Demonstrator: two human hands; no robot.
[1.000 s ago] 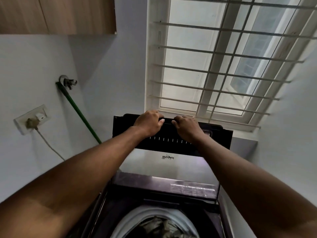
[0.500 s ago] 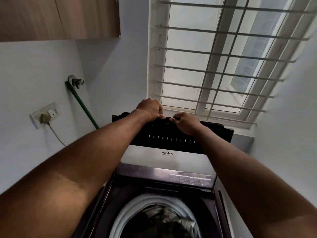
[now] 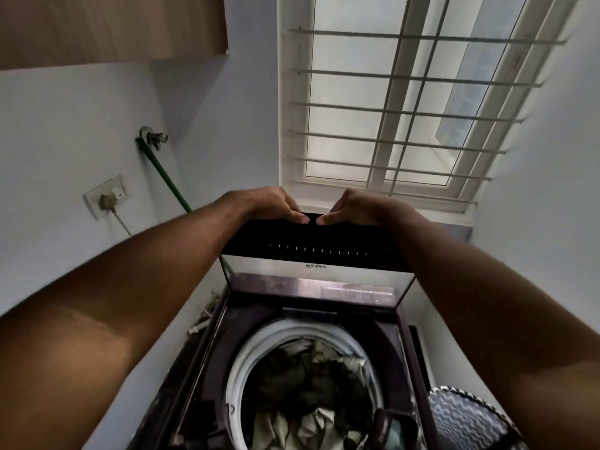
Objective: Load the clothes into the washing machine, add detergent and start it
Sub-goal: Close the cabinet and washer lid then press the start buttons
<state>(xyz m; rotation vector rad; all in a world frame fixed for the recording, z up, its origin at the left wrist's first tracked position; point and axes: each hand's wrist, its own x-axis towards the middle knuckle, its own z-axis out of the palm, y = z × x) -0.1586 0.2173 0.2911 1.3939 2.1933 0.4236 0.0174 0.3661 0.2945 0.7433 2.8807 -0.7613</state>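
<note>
A dark top-loading washing machine (image 3: 406, 339) stands below me with its lid (image 3: 311, 251) raised upright. My left hand (image 3: 269, 203) and my right hand (image 3: 354, 206) both grip the lid's top edge, fingers curled over it and thumbs on the near face, close together at the middle. Inside the white-rimmed drum (image 3: 246, 358) lies a heap of dark and pale clothes (image 3: 311, 391). No detergent container is plainly visible.
A patterned laundry basket (image 3: 464, 420) sits at the lower right beside the machine. On the left wall are a tap with a green hose (image 3: 165, 180) and a socket with a plug (image 3: 105, 198). A barred window (image 3: 399, 102) is behind the machine, a wooden cabinet (image 3: 107, 24) at top left.
My view has tilted down, showing more of the drum and clothes. Both hands have kept their hold on the lid's top edge, and the lid leans a little toward me.
</note>
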